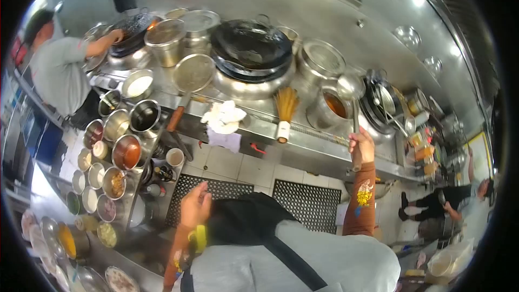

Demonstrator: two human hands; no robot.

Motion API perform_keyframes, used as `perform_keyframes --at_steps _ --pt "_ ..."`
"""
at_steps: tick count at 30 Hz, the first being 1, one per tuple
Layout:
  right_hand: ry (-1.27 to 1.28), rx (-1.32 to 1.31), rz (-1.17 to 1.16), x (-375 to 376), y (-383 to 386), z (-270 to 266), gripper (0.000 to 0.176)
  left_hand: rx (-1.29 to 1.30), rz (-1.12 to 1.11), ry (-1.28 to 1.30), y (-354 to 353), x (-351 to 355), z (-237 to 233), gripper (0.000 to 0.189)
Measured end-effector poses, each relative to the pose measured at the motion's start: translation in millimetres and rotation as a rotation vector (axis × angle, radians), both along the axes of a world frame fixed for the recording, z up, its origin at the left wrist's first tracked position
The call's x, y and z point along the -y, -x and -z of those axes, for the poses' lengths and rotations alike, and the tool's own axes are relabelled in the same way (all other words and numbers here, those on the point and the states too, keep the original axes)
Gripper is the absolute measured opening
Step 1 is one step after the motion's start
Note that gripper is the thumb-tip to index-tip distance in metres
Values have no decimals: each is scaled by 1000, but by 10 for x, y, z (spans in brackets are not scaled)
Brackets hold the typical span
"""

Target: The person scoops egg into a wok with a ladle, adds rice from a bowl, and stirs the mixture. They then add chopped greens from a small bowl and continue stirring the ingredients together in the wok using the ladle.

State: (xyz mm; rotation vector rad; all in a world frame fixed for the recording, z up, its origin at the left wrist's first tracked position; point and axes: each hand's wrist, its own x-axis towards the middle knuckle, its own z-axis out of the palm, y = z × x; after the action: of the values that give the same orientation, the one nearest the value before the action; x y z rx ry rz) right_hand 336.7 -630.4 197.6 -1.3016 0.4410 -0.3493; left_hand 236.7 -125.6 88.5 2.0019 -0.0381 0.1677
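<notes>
My right hand [362, 145] is closed round the handle of a metal ladle [350, 86], whose bowl hangs beside a pot of reddish-brown liquid [335, 106]. In front of my apron, my left hand [195, 204] is raised with nothing visible in it; its fingers are bent and a little blurred. A bamboo brush [285, 109] and a crumpled white cloth [223, 116] lie along the stove's front edge. Behind them stands a large black wok [251, 46]. A round strainer [193, 73] has its wooden handle pointing toward me.
Several metal containers of sauces and ingredients [127, 151] crowd the left side. A co-worker [62, 65] stands at another wok [132, 30] on the far left. Another person [470, 205] sits at the right. Black mats [305, 203] cover part of the floor.
</notes>
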Motion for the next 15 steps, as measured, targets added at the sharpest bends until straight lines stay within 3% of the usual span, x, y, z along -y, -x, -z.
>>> perform_keyframes --at_steps 3,5,8,9,10,11,13,14,15 --pt "-393 227 -61 -42 -155 300 39 57 30 -33 12 -260 -154 33" --pt "-425 269 -250 -231 -304 246 45 188 20 -85 40 -408 -206 33" --pt "-26 148 -227 -783 -548 83 52 315 -47 -162 181 -534 -217 34" --pt "128 -48 -404 -835 -742 -4 58 243 -69 -156 282 -566 -212 35" --pt "218 -58 -205 -1350 -782 -93 61 246 -89 -116 361 -594 -111 37" --pt "300 -67 -285 -1321 -1015 32 64 202 -96 -150 469 -669 -71 39" --pt "484 -14 -337 -1366 -1398 230 64 178 -210 -151 732 -808 -36 40" --pt "681 -121 -437 -1366 -1534 234 73 190 -305 -136 908 -922 16 39" --pt "807 -123 -455 -1533 -1702 229 67 208 -434 -121 1169 -1077 72 38"
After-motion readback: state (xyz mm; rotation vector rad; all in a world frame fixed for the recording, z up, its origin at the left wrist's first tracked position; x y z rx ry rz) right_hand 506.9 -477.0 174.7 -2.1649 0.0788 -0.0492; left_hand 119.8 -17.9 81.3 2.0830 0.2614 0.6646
